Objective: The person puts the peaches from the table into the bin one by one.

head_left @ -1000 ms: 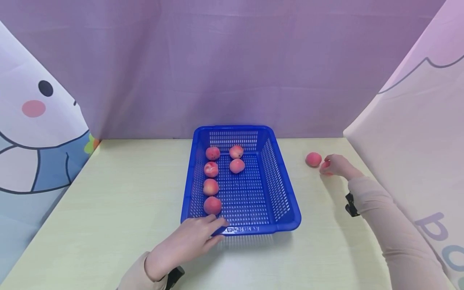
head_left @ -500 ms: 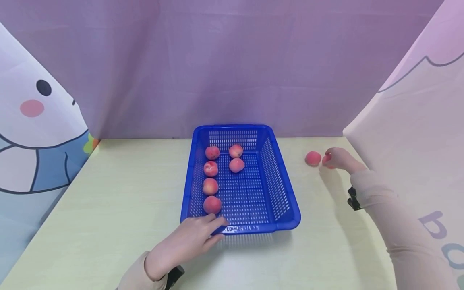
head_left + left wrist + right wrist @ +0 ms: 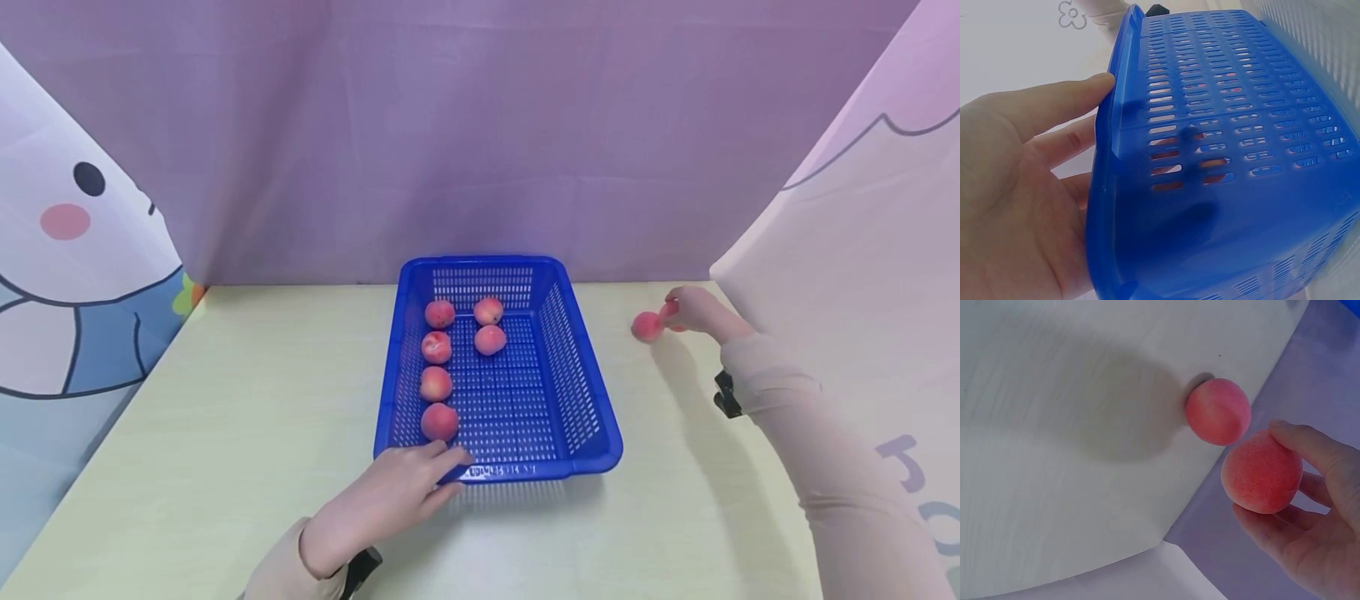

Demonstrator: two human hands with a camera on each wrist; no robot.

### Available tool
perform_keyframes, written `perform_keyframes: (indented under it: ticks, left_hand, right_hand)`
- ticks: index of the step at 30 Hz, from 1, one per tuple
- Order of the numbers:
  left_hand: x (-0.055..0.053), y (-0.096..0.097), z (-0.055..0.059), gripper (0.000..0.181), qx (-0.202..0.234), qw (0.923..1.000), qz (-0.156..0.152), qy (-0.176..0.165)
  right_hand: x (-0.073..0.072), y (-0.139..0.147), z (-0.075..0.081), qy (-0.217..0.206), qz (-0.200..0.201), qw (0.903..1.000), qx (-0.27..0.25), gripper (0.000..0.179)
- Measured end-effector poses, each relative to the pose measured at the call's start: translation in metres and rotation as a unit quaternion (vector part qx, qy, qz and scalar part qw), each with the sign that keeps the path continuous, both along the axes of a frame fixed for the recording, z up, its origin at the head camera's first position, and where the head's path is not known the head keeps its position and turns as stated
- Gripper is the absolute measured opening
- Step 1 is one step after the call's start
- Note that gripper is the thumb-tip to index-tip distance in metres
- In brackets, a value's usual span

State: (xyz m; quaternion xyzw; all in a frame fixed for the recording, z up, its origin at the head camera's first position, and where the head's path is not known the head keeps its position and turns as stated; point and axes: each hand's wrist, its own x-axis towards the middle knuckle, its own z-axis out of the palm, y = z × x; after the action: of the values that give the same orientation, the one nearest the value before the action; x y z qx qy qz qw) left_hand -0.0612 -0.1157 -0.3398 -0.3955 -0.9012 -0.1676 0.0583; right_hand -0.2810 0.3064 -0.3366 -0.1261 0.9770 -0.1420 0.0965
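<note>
At the right of the head view, my right hand [image 3: 699, 312] pinches a pink-red peach between thumb and fingers. The right wrist view shows this held peach [image 3: 1262, 472] from close by, its fuzzy skin partly covered by the fingertips. A second peach [image 3: 647, 327] lies on the table beside it. At the near edge of the blue plastic basket [image 3: 525, 471], my left hand [image 3: 396, 490] grips the rim, with fingers over the top and thumb outside. In the left wrist view, the fingers behind the slotted wall [image 3: 1210, 106] are partly hidden.
Inside the basket, several peaches [image 3: 436, 384] form a column along the left side. Two more, one of them a paler peach [image 3: 491, 340], sit in a second column towards the back. A purple cloth [image 3: 480, 142] hangs behind the pale table [image 3: 285, 417]; printed panels flank it.
My right hand has lifted the peach off the table, slightly up and away from me, near the other loose peach. The left hand stays on the basket rim, and the basket has not moved.
</note>
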Motion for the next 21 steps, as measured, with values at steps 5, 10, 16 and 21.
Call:
perform_keyframes:
  ticks: [5, 10, 16, 21]
  left_hand:
    - [0.000, 0.000, 0.000, 0.017, 0.000, 1.0000, 0.000, 0.005]
    - [0.000, -0.001, 0.000, 0.017, 0.000, 1.0000, 0.002, 0.007]
    - [0.000, -0.001, -0.001, 0.017, -0.001, 0.9999, 0.000, 0.016]
    - [0.000, -0.001, -0.002, 0.016, -0.001, 0.9999, -0.001, 0.015]
  right_hand:
    - [-0.003, -0.004, 0.006, -0.011, -0.006, 0.9997, -0.019, 0.040]
    - [-0.004, -0.009, 0.013, 0.010, 0.006, 0.9997, -0.019, 0.033]
    - [-0.004, -0.016, 0.023, 0.039, 0.020, 0.9990, -0.012, 0.023]
    - [-0.004, -0.025, 0.033, 0.055, 0.033, 0.9979, -0.004, 0.011]
